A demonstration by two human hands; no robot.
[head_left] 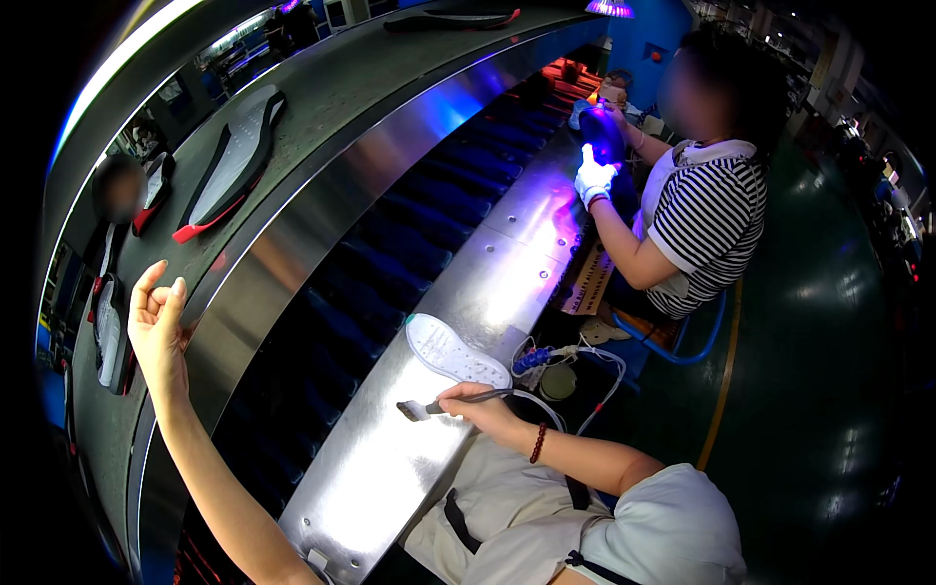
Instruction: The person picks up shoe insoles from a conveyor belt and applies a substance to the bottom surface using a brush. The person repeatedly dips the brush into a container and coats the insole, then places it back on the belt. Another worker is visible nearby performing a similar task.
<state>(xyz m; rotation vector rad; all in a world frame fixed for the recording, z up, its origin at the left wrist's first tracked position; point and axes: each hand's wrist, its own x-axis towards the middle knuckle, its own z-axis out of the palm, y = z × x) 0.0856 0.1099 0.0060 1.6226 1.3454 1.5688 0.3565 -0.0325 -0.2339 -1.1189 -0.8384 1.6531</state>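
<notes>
My left hand is raised at the near edge of the conveyor belt, its fingers partly curled and apart, with nothing seen between them. Closest to it on the belt is a grey-white shoe sole with a dark rim and a red tip. In my right hand is a brush with a dark handle; its short flat bristles point left, low over the shiny metal bench. Just beyond the brush a white sole-shaped piece with small dots lies flat on the bench.
More soles ride on the belt at left. A dark slatted gap runs between belt and bench. White tubes and a small round pot are right of the bench. A seated co-worker holds a dark item under violet light.
</notes>
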